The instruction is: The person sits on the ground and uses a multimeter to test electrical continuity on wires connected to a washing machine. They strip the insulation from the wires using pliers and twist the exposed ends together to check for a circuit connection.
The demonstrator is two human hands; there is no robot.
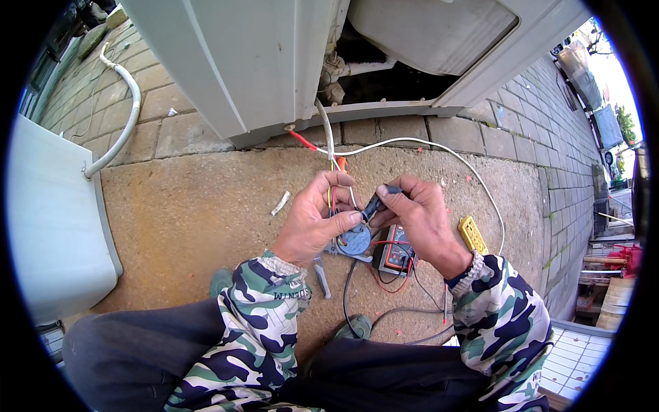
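Note:
In front of me, my left hand (pixel 317 221) is closed, thumb toward fingers, around thin coloured wires (pixel 330 199) that come down from a pale cable. My right hand (pixel 420 218) pinches a short, dark strip (pixel 371 207), possibly black tape. Its lower end meets my left thumb tip, where the wires are partly hidden. Just beneath my hands sits a round blue part (pixel 357 240). A multimeter (pixel 396 253) with an orange edge lies under my right hand, its red and black leads trailing over the concrete. Something orange (pixel 342 163) shows beyond my left fingers.
A white metal cabinet (pixel 254 62) with an open lower panel stands ahead. Another white housing (pixel 55 220) with a hose (pixel 130 117) is at left. A yellow case (pixel 472 235), a grey-handled tool (pixel 322 277), a white tube scrap (pixel 280 203) and a looping white cable (pixel 473 172) lie on the ground.

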